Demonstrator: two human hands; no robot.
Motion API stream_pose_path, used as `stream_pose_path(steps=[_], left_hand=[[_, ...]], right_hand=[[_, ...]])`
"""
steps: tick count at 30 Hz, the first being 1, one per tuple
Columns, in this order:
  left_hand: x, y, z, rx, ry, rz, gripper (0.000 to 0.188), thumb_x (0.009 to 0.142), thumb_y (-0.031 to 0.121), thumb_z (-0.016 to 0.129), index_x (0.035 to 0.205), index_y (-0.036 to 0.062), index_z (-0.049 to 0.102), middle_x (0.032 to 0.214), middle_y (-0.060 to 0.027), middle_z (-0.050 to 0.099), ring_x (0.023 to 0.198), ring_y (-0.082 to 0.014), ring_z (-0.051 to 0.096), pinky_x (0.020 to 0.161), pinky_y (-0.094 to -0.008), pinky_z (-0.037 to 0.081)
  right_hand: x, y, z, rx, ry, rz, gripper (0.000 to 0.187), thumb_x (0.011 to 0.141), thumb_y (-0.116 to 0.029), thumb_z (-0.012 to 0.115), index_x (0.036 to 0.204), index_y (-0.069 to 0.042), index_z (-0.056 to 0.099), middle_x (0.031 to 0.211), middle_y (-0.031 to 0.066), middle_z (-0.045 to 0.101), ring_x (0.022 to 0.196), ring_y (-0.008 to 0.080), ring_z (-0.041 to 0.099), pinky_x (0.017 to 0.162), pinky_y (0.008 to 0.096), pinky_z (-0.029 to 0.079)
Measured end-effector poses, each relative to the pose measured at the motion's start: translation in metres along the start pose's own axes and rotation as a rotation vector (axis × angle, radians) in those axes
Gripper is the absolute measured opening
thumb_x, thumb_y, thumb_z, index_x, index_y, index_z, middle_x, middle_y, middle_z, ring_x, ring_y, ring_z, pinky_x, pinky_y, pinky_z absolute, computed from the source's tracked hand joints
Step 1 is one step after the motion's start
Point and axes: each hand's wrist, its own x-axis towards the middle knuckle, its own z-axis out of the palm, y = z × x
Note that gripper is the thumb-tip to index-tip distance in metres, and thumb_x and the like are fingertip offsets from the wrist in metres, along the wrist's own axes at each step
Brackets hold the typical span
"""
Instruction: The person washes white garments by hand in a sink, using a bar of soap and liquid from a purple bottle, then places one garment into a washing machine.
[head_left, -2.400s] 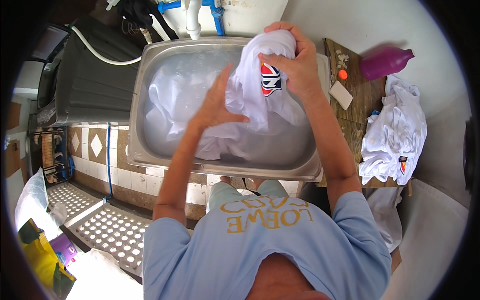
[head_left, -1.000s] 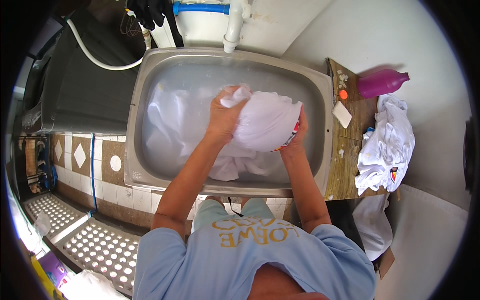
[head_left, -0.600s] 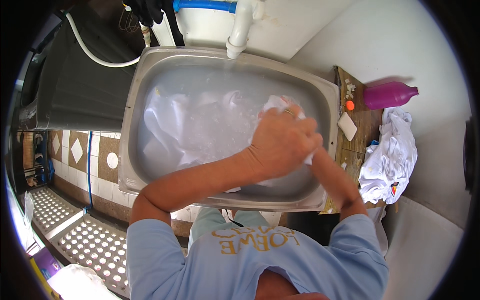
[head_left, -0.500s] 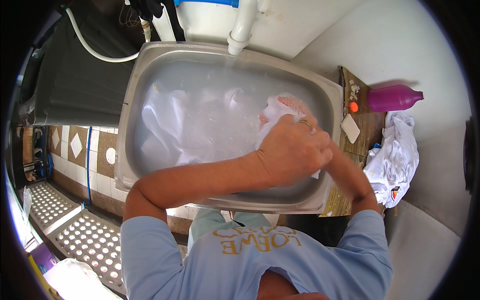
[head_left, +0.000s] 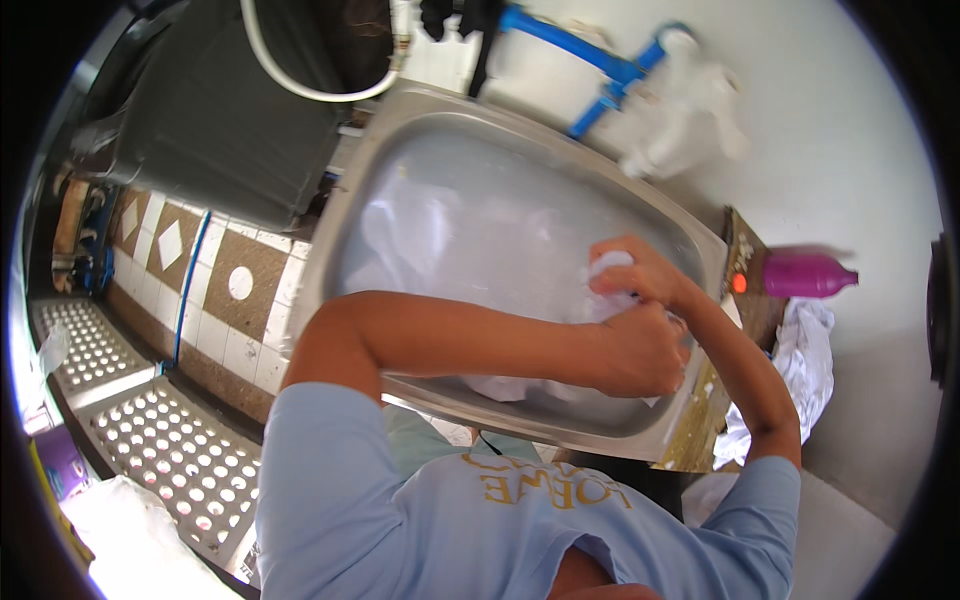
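Note:
White cloth (head_left: 609, 264) is bunched between my hands at the right end of a metal sink basin (head_left: 345, 215). My right hand (head_left: 640, 270) curls its fingers round the upper part of the bunch. Closed just nearer me, my left hand (head_left: 645, 350) grips the same cloth, and a small corner pokes out below the fist. Cloudy water fills the basin, and more white fabric (head_left: 408, 225) lies sunk in it at the left. Much of the held cloth is hidden by my fingers and the left forearm.
A white pipe spout (head_left: 650, 155) and blue pipes (head_left: 575, 50) are over the basin's far edge. On the wooden ledge at right are a purple bottle (head_left: 808, 274), an orange cap (head_left: 739, 283) and a white garment pile (head_left: 803, 355). A dark grey bin (head_left: 230, 120) stands left.
The view has swung, so the sink appears tilted. My left fist has come nearer me, and my right hand, earlier mostly behind it, now shows above it, gripping the cloth.

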Motion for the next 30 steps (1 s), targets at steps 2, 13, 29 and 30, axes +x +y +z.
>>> stream_pose_path(steps=[2, 13, 29, 30], left_hand=[[-0.015, -0.001, 0.0, 0.006, 0.002, 0.018, 0.01, 0.06, 0.022, 0.063, 0.056, 0.013, 0.062, 0.064, -0.0025, 0.059, 0.068, -0.0228, 0.06, 0.045, -0.0367, 0.042], [-0.085, -0.005, -0.033, -0.061, -0.02, 0.061, 0.01, 0.053, 0.021, 0.068, 0.058, 0.0147, 0.063, 0.069, -0.0015, 0.06, 0.069, -0.0217, 0.059, 0.05, -0.0392, 0.047], [-0.355, 0.013, -0.261, -1.061, 1.551, -1.193, 0.032, 0.089, 0.017, 0.062, 0.118, 0.0119, 0.048, 0.092, -0.001, 0.06, 0.08, -0.0125, 0.059, 0.069, -0.0247, 0.049], [-0.37, 0.02, -0.253, -0.962, 1.534, -1.25, 0.029, 0.09, 0.019, 0.061, 0.116, 0.0117, 0.049, 0.093, -0.0006, 0.059, 0.079, -0.0115, 0.058, 0.069, -0.0237, 0.048]], right_hand=[[0.013, -0.015, 0.012, -0.038, 0.001, 0.112, 0.024, 0.067, -0.021, 0.066, 0.073, 0.001, 0.057, 0.065, 0.0095, 0.051, 0.063, 0.017, 0.046, 0.062, 0.0298, 0.042], [0.062, -0.05, 0.066, -0.139, 0.021, 0.284, 0.021, 0.069, -0.022, 0.062, 0.071, -0.001, 0.06, 0.068, 0.0102, 0.059, 0.064, 0.0179, 0.05, 0.062, 0.0311, 0.044], [0.231, -0.2, 0.191, 0.77, 0.39, -0.396, 0.03, 0.088, -0.012, 0.062, 0.113, 0.0, 0.05, 0.099, 0.0052, 0.057, 0.088, 0.0084, 0.054, 0.078, 0.0217, 0.043], [0.242, -0.21, 0.198, 0.765, 0.339, -0.398, 0.029, 0.089, -0.013, 0.061, 0.112, -0.001, 0.05, 0.098, 0.0046, 0.056, 0.087, 0.0086, 0.054, 0.079, 0.0216, 0.043]])
